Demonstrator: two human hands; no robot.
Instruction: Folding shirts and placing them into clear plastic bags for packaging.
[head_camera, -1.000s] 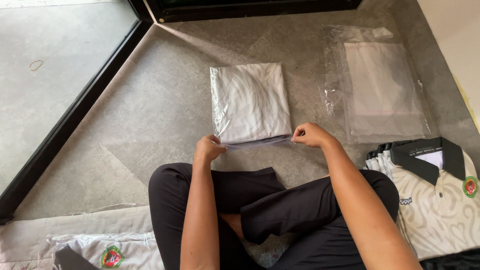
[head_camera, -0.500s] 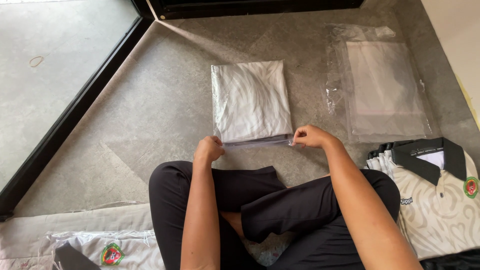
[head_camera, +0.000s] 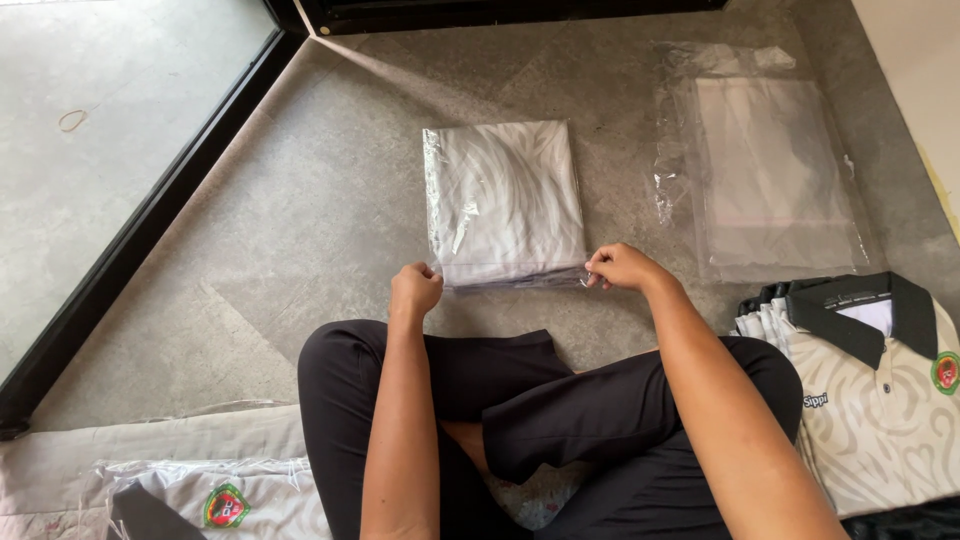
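A folded white patterned shirt in a clear plastic bag (head_camera: 505, 200) lies on the grey stone floor in front of my crossed legs. My left hand (head_camera: 415, 288) pinches the bag's near left corner. My right hand (head_camera: 622, 267) pinches its near right corner. Both hands hold the bag's near edge against the floor.
A stack of empty clear plastic bags (head_camera: 770, 175) lies to the right. Folded white shirts with black collars (head_camera: 880, 380) are piled at my right knee. More bagged shirts (head_camera: 210, 495) lie at the bottom left. A black door frame (head_camera: 150, 215) runs along the left.
Both hands have stayed on the bag's near corners. The bagged shirt has barely shifted.
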